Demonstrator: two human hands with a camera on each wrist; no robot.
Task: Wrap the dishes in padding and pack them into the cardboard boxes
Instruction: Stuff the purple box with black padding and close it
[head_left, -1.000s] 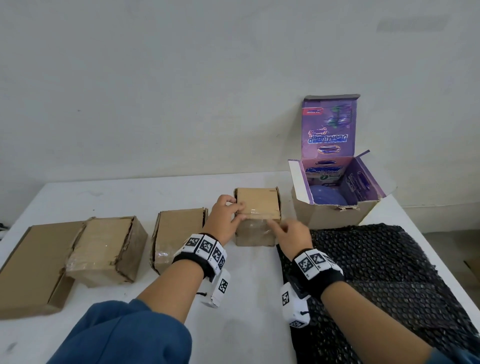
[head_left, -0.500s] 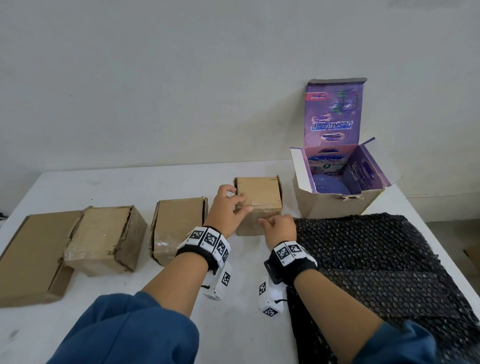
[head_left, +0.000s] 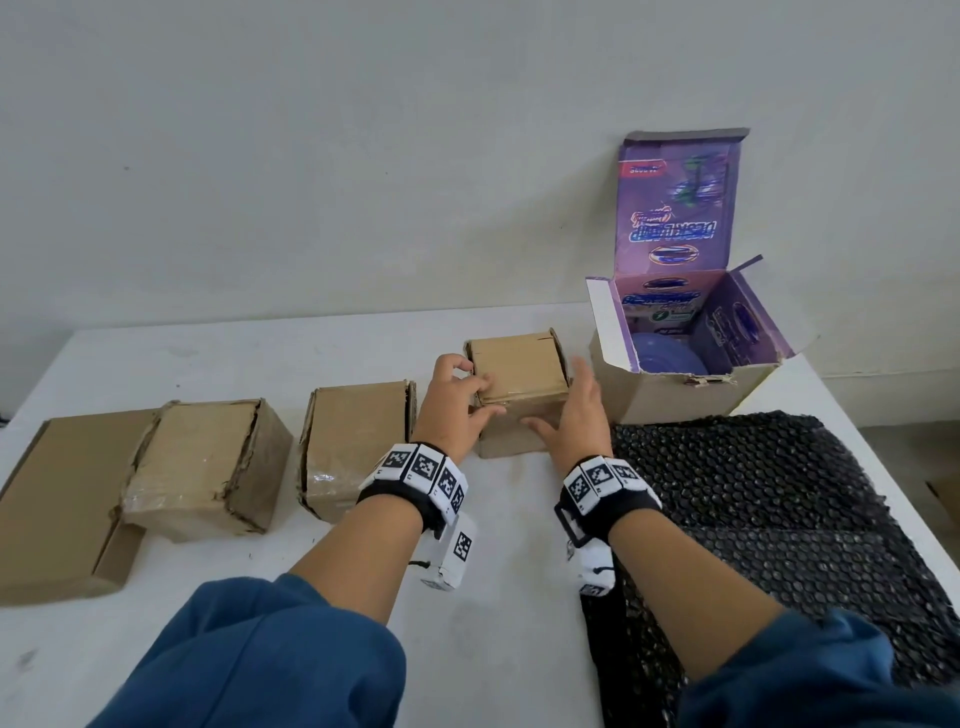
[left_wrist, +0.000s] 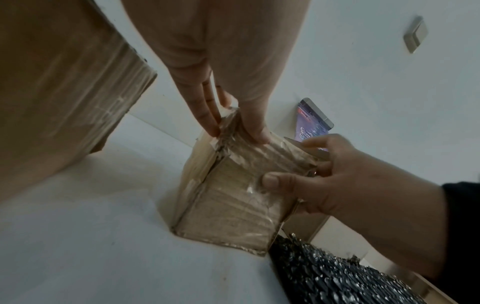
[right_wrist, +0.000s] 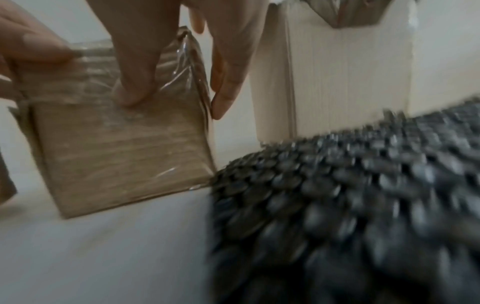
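A small taped cardboard box (head_left: 519, 384) (left_wrist: 233, 195) (right_wrist: 116, 148) stands shut on the white table (head_left: 498, 597). My left hand (head_left: 457, 400) (left_wrist: 228, 115) grips its near left top corner, thumb on the front edge and fingers on the left side. At the near right corner is my right hand (head_left: 576, 410) (left_wrist: 324, 174) (right_wrist: 171, 82): the thumb presses the front face and the straight fingers lie along the right side. Black bubble wrap (head_left: 769, 499) (right_wrist: 350, 205) lies spread to the right. A bluish dish (head_left: 667, 356) sits inside an open purple-printed box (head_left: 675, 400).
Left of the small box stand two more shut cardboard boxes (head_left: 358, 441) (head_left: 208, 462), with a flat one (head_left: 57, 499) at the table's left edge. The wall runs close behind the table. The table's right edge is just past the bubble wrap.
My right hand has gone from the box's front, fingers curled, to its right corner and spread out. The left hand has stayed on the left corner. The head view has tilted down a little.
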